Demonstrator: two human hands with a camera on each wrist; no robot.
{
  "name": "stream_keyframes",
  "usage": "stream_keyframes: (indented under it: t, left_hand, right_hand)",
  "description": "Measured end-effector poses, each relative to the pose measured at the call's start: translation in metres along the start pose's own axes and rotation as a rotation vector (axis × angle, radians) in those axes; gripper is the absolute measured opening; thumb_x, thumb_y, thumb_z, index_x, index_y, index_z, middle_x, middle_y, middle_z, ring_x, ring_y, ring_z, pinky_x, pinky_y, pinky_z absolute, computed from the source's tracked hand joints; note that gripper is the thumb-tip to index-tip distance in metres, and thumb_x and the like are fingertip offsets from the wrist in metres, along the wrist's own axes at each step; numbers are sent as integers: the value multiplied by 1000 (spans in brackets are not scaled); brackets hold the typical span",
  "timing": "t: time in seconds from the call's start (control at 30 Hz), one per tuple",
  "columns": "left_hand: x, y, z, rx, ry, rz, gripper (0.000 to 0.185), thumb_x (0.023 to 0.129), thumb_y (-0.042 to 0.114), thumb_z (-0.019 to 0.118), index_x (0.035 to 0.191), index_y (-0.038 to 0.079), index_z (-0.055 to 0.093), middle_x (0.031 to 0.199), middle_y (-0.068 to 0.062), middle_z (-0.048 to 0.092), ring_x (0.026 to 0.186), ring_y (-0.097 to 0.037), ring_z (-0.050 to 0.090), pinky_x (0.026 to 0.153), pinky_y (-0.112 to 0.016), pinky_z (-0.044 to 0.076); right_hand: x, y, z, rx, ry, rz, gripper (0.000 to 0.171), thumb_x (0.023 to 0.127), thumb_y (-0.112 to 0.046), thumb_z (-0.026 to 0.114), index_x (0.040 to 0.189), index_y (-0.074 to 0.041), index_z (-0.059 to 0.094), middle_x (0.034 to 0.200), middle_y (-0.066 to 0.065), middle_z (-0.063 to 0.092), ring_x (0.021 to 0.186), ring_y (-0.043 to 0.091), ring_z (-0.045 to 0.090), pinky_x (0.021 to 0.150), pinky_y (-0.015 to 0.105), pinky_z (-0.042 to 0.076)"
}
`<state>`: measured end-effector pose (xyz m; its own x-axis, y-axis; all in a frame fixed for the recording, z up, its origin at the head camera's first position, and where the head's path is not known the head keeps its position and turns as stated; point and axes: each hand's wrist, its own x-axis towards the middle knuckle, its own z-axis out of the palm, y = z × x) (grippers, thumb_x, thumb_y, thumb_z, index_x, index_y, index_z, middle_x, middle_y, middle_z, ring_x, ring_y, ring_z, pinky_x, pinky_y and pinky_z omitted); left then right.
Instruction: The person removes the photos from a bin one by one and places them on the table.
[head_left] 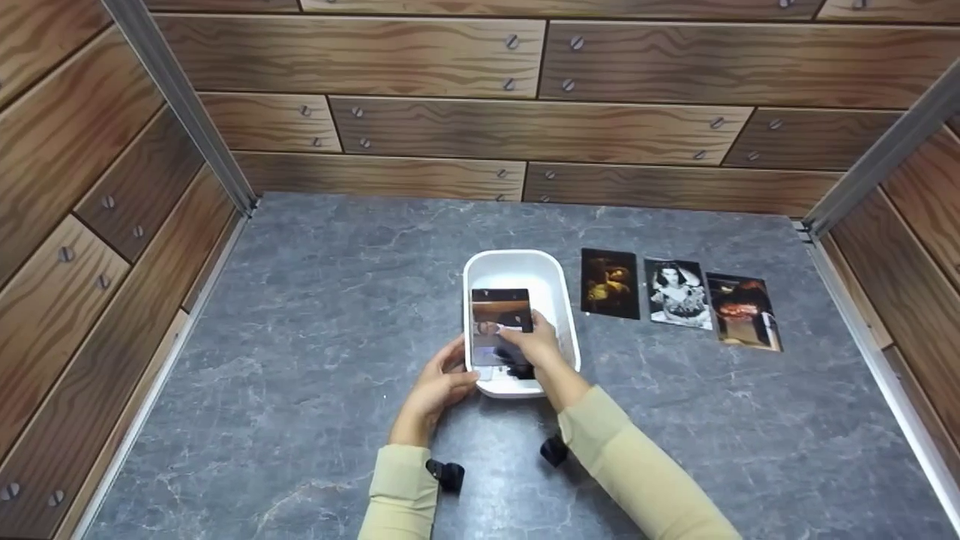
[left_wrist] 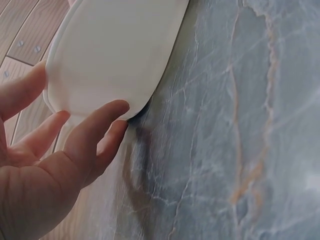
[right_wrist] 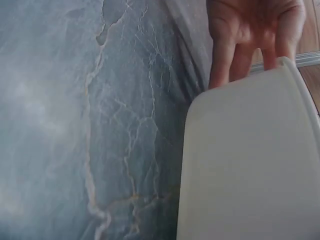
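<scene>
Head view: right hand [head_left: 534, 341] pinches a photo card [head_left: 501, 324] over the white tub [head_left: 556, 279].
Left hand [head_left: 439, 386], fingers spread, steadies the tub's near-left wall; a loose pinch could drop the card.

Evenly lit from above, soft and without glare. Faint shadow just under the forearms. Slightly soft in the head view; blurred close to the fingers in both wrist views.

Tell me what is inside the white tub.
Inside the white tub a photo card is held by the right hand; something dark lies beneath. The card and hand cover the rest of the tub's floor.
</scene>
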<state>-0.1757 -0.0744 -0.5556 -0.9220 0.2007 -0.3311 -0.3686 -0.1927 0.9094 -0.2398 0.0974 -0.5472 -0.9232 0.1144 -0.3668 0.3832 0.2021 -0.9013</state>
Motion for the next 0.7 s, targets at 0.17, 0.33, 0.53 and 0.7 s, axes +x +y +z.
stream_keyframes:
  t: [0.17, 0.33, 0.53, 0.7]
  left_hand:
    - [2, 2, -2, 0, -14, 5, 76, 83, -9, 59, 151, 0, 26, 152, -28, 32, 115, -26, 58, 77, -24, 57]
    - [1, 2, -3, 8, -11, 7, 76, 83, -8, 59, 151, 0, 26, 151, -27, 32, 113, -26, 59, 75, -23, 57]
    - [2, 3, -2, -4, -12, 5, 76, 83, -10, 59, 151, 1, 26, 152, -27, 31, 114, -27, 59, 78, -25, 58]
    - [1, 2, -2, -3, -15, 1, 77, 83, -10, 59, 151, 1, 26, 153, -27, 30, 115, -28, 59, 78, -24, 58]
  right_hand:
    - [5, -4, 4, -106, 31, 10, 70, 82, -12, 69, 142, 6, 39, 143, 30, 39, 133, 39, 36, 116, 46, 28]
    - [9, -4, 6, -141, 44, 33, 67, 81, -12, 67, 141, 4, 43, 142, 30, 38, 133, 40, 32, 116, 47, 24]
    - [11, -4, 4, -177, 63, 26, 65, 78, -12, 65, 139, 2, 47, 140, 28, 44, 131, 39, 37, 115, 47, 25]
    - [10, -3, 3, -149, 70, 50, 69, 76, -9, 60, 141, 2, 44, 142, 29, 40, 132, 40, 33, 115, 47, 24]
